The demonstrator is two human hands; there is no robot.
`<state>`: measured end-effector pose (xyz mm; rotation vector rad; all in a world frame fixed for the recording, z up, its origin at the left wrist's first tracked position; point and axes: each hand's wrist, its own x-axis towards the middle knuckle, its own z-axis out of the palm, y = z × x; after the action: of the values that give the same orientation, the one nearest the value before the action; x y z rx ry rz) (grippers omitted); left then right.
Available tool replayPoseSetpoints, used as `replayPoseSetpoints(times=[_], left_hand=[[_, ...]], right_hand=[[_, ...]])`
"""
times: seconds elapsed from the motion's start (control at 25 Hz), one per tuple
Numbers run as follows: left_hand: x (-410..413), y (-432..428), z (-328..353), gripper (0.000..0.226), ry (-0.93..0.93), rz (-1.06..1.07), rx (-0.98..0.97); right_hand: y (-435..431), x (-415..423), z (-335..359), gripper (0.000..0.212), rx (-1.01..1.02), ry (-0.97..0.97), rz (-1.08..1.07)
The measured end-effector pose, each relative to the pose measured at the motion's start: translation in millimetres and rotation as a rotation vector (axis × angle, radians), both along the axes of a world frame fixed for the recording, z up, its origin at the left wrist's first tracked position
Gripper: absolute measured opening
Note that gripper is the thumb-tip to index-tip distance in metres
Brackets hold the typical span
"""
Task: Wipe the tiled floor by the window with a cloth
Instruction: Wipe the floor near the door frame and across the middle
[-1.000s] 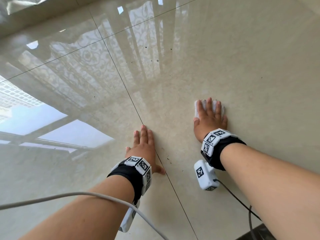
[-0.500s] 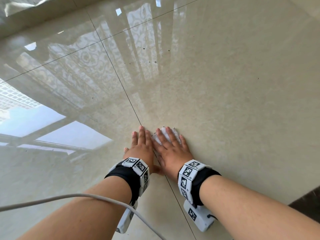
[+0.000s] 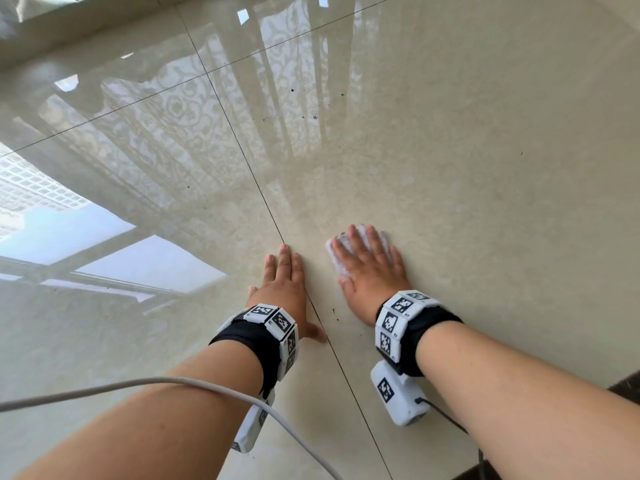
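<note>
My right hand [image 3: 370,271] lies flat with spread, straight fingers on a small white cloth [image 3: 335,261], pressing it onto the glossy beige tiled floor [image 3: 467,168]. Only the cloth's edges show around my fingers. My left hand [image 3: 285,282] rests flat on the floor just left of a grout line, fingers straight, holding nothing. It sits a short gap to the left of my right hand and the cloth. Both wrists wear black bands with white marker blocks.
A window and lace curtain are reflected in the floor [image 3: 104,244] at left. Dark specks of dirt [image 3: 335,310] lie between my hands and further up [image 3: 314,116]. A grey cable [image 3: 138,384] crosses my left forearm. A dark edge [image 3: 623,386] shows at bottom right.
My right hand slid the cloth left until it touched my left hand, then back a little to the right and forward. My left hand has stayed planted.
</note>
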<state>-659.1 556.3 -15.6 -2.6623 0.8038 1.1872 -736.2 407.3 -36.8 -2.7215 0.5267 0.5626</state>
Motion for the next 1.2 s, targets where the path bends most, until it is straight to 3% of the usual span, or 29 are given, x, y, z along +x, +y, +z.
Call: replayPoseSetpoints(times=[0.24,0.36,0.88,1.2], left_hand=[[0,-2,3,0.149,0.017,0.004,0.016],[1,-2,3,0.149,0.017,0.0,0.023],[15,1,-6,0.148,-0.031,-0.022,-0.001],[22,1,-7,0.14,-0.044,-0.059,-0.044]], right_hand=[[-70,-12,1,0.064,-0.109,0.036,-0.376],[-64,-15,-1,0.063,-0.097,0.04,-0.442],[40,-19,-2,0.062,0.039,0.001,0.043],[49,-16,-3,0.069,0.048,0.011,0.178]])
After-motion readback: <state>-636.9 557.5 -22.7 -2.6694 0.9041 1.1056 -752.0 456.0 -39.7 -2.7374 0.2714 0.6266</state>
